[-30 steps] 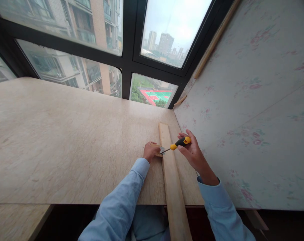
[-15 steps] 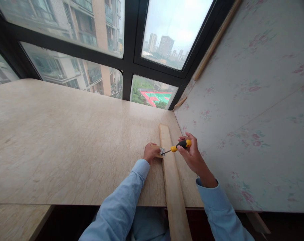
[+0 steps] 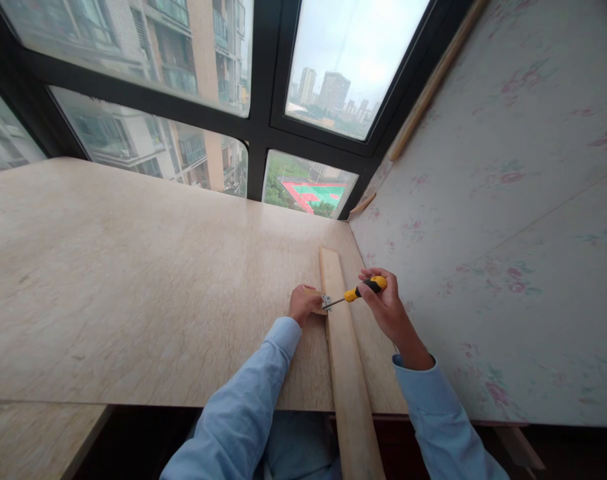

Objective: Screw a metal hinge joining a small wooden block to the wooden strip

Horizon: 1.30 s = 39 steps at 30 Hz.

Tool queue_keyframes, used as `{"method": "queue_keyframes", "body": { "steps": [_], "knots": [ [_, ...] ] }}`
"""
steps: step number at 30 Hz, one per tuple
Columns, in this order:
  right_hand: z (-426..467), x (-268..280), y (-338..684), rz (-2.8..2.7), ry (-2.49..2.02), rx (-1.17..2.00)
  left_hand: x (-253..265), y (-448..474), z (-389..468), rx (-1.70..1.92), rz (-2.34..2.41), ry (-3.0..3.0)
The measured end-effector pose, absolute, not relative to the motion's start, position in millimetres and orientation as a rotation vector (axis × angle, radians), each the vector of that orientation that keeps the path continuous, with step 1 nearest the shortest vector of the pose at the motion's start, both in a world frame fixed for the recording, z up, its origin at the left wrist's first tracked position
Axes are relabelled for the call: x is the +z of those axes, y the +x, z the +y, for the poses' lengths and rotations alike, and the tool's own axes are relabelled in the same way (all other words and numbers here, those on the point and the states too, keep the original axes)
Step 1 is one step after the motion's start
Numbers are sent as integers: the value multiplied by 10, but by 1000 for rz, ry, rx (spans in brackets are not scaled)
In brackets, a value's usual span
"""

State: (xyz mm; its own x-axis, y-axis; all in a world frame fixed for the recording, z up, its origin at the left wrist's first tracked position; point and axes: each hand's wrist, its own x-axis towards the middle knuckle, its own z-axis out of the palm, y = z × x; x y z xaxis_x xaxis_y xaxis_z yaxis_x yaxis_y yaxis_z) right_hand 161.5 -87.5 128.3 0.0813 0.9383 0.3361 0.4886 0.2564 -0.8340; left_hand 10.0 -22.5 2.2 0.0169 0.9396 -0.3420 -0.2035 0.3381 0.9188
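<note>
Yellow screwdriver (image 3: 366, 289) at the metal piece (image 3: 326, 303), the right hand (image 3: 387, 308) gripping it has curled more, likely turning; left hand (image 3: 302, 305) holds wood (image 3: 320, 311).

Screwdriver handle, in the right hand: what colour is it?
Yellow and black. The handle shows best in the head view.

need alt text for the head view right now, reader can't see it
A person's right hand holds a yellow-and-black screwdriver, its tip at a small metal fitting by the edge of a long wooden board, beside a smaller wood piece held by the left hand. The board lies on a beige marbled surface near dark-framed windows.
</note>
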Motion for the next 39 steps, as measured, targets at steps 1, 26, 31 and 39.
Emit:
{"method": "queue_keyframes", "body": {
  "steps": [1,26,31,39],
  "knots": [
    [-881,1271,1614,-1543,-1289,682,23,101,-225,1057,1215,792],
    [-942,1298,1537,-1490,-1590,344,20,107,-213,1032,1274,800],
    [-901,1242,1574,-1508,-1259,721,18,109,-218,1061,1230,783],
    [-916,1294,1538,-1549,-1491,454,-3,118,-215,1061,1264,782]
  ]
}}
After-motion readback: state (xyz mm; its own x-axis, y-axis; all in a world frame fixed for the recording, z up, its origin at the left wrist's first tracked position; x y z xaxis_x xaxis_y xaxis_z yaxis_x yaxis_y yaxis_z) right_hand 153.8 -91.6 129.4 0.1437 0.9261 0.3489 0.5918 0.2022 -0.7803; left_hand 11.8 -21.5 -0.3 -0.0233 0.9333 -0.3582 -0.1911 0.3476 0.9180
